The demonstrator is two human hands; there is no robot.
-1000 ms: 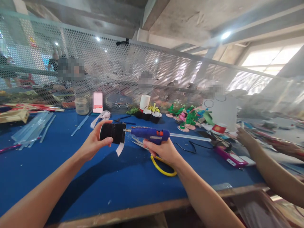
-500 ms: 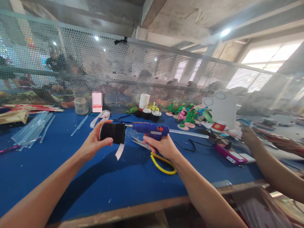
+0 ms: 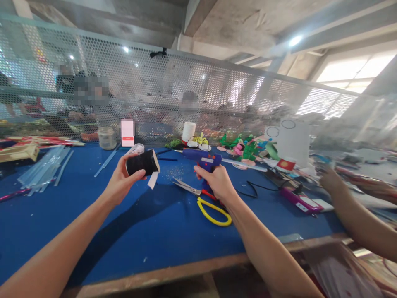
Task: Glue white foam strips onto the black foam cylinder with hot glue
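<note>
The left hand [image 3: 119,182] is gripping a black fabric-covered cylinder [image 3: 142,163], fingers wrapped around its near side and thumb on the far side, and is holding it above the blue felt-topped table [image 3: 93,231] with one flat end facing right. A short white ribbon strip [image 3: 152,180] is hanging from the cylinder's lower right edge. The right hand [image 3: 217,184] is closed around the handle of a blue hot-glue gun [image 3: 201,156] – its metal nozzle is pointing left toward the cylinder, but the two are apart, with a clear gap between them. A translucent glue stick [image 3: 248,164] is sticking out of the gun's back end to the right.

Just beneath the right hand, yellow-handled scissors [image 3: 211,205] are lying on the table, blades pointing left. Clear glue sticks [image 3: 43,169] are lying in a loose pile at the far left. A white paper cup [image 3: 188,132] is standing at the far edge by the perforated metal screen [image 3: 198,91], near green and pink foam flower pieces [image 3: 245,151] (their exact shapes are blurred). At the right, another person's arm [image 3: 353,215] is reaching over the table – a pink phone [image 3: 300,198] is lying near it.
</note>
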